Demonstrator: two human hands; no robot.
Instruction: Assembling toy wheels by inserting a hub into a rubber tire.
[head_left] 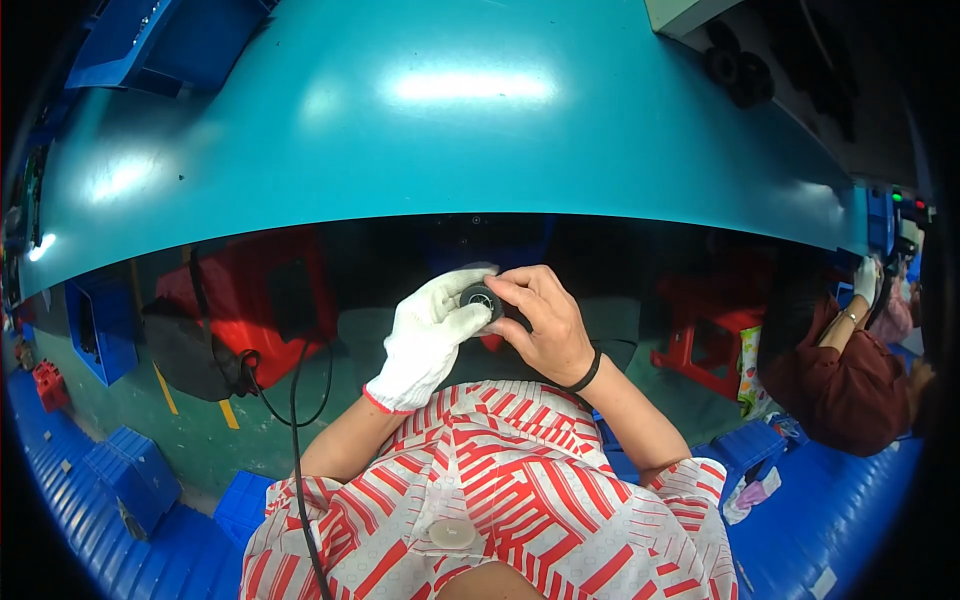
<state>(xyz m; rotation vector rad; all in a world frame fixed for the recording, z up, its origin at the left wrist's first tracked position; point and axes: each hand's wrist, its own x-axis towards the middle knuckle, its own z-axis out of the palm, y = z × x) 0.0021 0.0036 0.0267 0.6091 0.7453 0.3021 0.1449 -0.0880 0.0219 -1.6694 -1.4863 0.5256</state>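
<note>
Between my two hands is a small round black part [482, 300] with a ring-shaped face and metal showing at its centre; its exact kind I cannot make out. My left hand [428, 328], in a white knit glove with a red cuff edge, grips it from the left with thumb and fingers. Bare and with a black band at the wrist, my right hand [543, 320] pinches its right rim between thumb and fingertips. Both hands are in front of my body, just short of the table edge.
A glossy teal table [430, 150] spans the far side, with a blue bin [165, 45] at its far left. Red stools [245, 300] stand below. A black cable [296, 420] hangs along my left side. At the right, another person [845, 370] in dark red sits working.
</note>
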